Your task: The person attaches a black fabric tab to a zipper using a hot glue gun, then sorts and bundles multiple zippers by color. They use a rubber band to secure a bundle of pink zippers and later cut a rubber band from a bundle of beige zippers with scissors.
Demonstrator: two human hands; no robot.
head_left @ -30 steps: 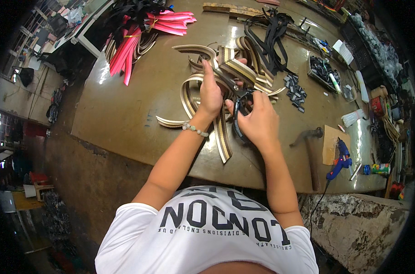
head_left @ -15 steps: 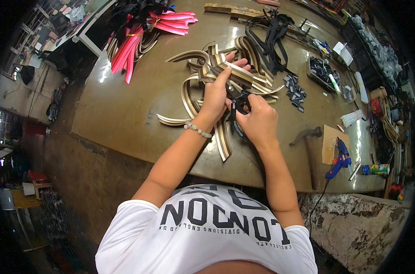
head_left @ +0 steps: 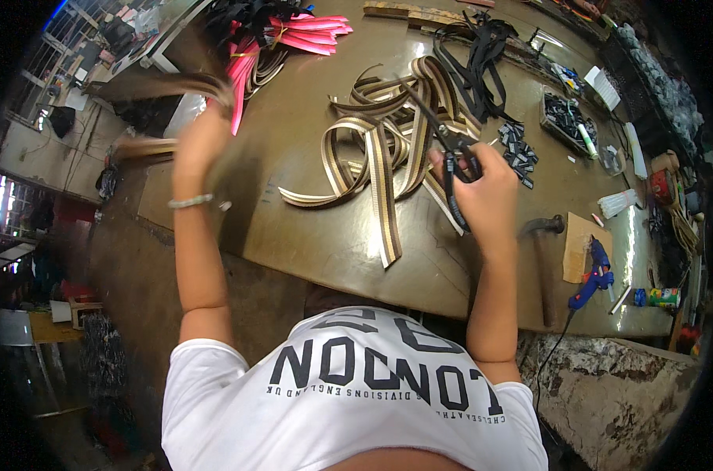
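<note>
My left hand [head_left: 202, 147], smeared by motion, is raised at the left edge of the table. Striped brown and cream webbing straps [head_left: 164, 88] trail from it, blurred, toward the left. My right hand [head_left: 488, 192] grips black-handled scissors [head_left: 451, 177], their dark blades pointing up and to the left over the pile. Beside the scissors lies a loose, looping pile of the same striped webbing [head_left: 380, 169]. One cut end hangs toward the table's near edge. How my left fingers close on the straps is blurred.
Pink strips [head_left: 317, 35] and black straps [head_left: 482, 59] lie at the back. Small dark pieces [head_left: 517, 153] and a filled tray [head_left: 568, 118] are to the right. A hammer [head_left: 546, 267], a cardboard piece [head_left: 580, 243] and a blue glue gun [head_left: 596, 275] sit near the right edge.
My left hand has swung from the pile to the left, carrying striped straps. My right hand, still gripping the scissors, has moved slightly right.
</note>
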